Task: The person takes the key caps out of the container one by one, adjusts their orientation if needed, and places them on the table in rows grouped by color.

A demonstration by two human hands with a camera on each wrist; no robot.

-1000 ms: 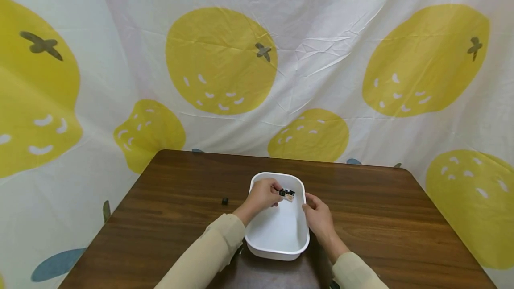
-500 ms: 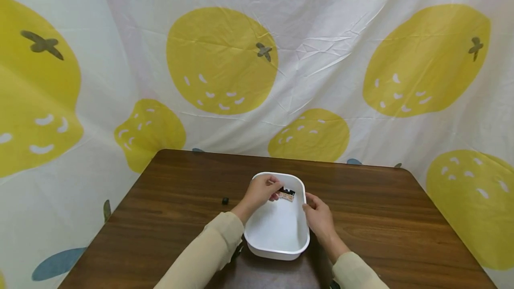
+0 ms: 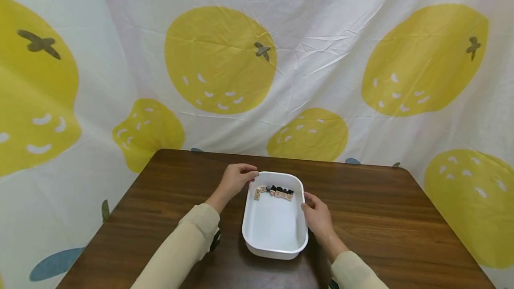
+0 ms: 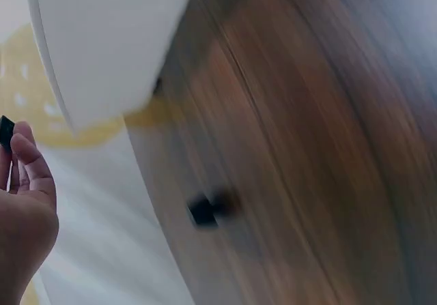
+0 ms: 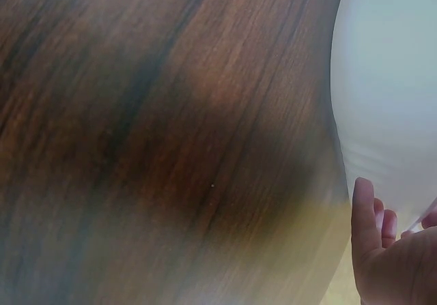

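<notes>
In the head view a white tray point(image 3: 277, 226) holds a row of small beige blocks point(image 3: 283, 195) with dark marks and black blocks point(image 3: 285, 190) along its far end. My left hand point(image 3: 234, 182) is at the tray's far left corner. Between its thumb and fingers the left wrist view shows a small black block point(image 4: 7, 133). Another black block point(image 4: 203, 211) lies on the table in that view; my left arm hides it in the head view. My right hand point(image 3: 317, 215) grips the tray's right rim, thumb on the rim and fingers outside.
The tray stands on a dark wooden table point(image 3: 373, 217) near its front edge. Behind the table hangs a white cloth point(image 3: 313, 66) printed with yellow lemons.
My left hand has come out of the tray and moved left past its rim, uncovering the blocks at the far end. My right hand stays on the tray's rim.
</notes>
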